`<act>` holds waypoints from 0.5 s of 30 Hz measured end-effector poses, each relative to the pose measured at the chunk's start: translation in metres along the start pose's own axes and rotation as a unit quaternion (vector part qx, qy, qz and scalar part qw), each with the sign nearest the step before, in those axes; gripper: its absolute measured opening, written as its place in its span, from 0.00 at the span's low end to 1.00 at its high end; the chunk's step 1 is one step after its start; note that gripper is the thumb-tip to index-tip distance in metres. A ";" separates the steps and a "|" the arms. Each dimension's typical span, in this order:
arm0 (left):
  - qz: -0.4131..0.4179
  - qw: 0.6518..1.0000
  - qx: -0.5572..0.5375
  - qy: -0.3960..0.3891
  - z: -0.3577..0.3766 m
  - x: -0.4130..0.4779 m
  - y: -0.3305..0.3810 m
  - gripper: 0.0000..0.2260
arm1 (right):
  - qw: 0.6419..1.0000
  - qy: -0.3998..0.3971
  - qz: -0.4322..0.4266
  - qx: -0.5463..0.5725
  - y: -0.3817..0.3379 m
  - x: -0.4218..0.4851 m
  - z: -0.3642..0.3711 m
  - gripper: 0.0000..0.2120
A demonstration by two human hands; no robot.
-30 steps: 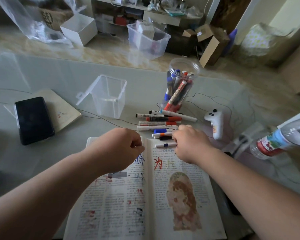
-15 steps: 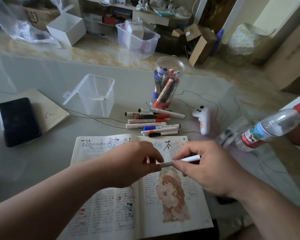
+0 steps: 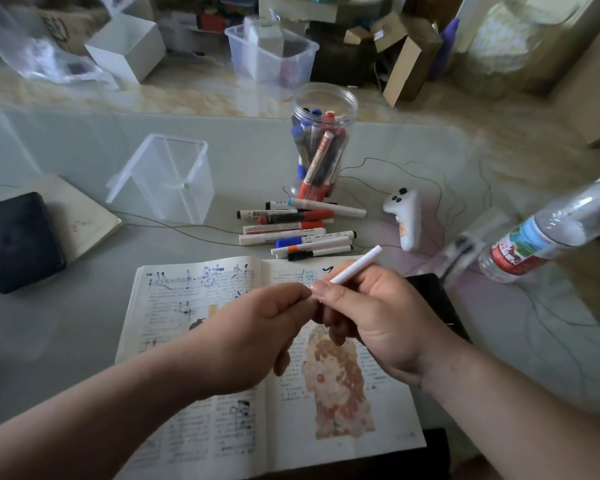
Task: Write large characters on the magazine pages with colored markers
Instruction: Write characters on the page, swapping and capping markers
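The right hand (image 3: 378, 317) grips a white marker (image 3: 357, 265) above the open magazine (image 3: 201, 299), with the marker's far end tilted up and away towards the right. The left hand (image 3: 257, 334) has curled fingers that meet the right hand's thumb. It seems to pinch the marker's near end, though that end is hidden between the two hands. The magazine lies flat on the tabletop (image 3: 84, 150), with coloured characters along the top of both pages. Just beyond it lie loose markers (image 3: 298, 226) in a pile, and behind them stands a clear jar (image 3: 323, 140) holding more. A plastic bottle (image 3: 541, 233) is at the right and a dark phone (image 3: 18, 240) at the left.
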State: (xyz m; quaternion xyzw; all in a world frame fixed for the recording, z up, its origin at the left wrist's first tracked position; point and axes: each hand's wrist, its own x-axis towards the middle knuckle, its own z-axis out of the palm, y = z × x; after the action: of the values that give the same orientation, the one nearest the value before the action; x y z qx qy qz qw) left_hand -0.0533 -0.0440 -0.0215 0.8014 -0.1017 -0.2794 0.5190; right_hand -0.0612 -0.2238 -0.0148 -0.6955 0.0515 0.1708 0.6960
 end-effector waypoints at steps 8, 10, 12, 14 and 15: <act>-0.029 0.961 -0.249 -0.118 -0.001 0.000 -0.002 0.21 | 0.995 -0.062 -0.052 0.066 0.000 -0.009 -0.009 0.07; -0.056 0.939 -0.306 -0.150 0.000 -0.001 -0.002 0.21 | 0.993 -0.070 -0.055 0.078 0.002 -0.010 -0.010 0.07; -0.055 0.929 -0.333 -0.150 -0.002 0.000 -0.002 0.16 | 0.992 -0.049 -0.048 0.108 0.005 -0.007 -0.014 0.08; -0.035 0.942 -0.309 -0.123 -0.005 0.003 -0.004 0.14 | 0.990 -0.012 -0.038 0.135 0.004 -0.004 -0.017 0.08; -0.024 0.955 -0.277 -0.103 -0.006 0.005 -0.005 0.15 | 0.990 0.000 -0.037 0.135 0.004 -0.003 -0.018 0.08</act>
State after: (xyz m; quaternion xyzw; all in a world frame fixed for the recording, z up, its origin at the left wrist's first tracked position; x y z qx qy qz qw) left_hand -0.0468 -0.0389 -0.0261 0.5950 -0.0540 -0.3900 0.7007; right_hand -0.0623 -0.2426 -0.0181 -0.5968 0.0484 0.1368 0.7891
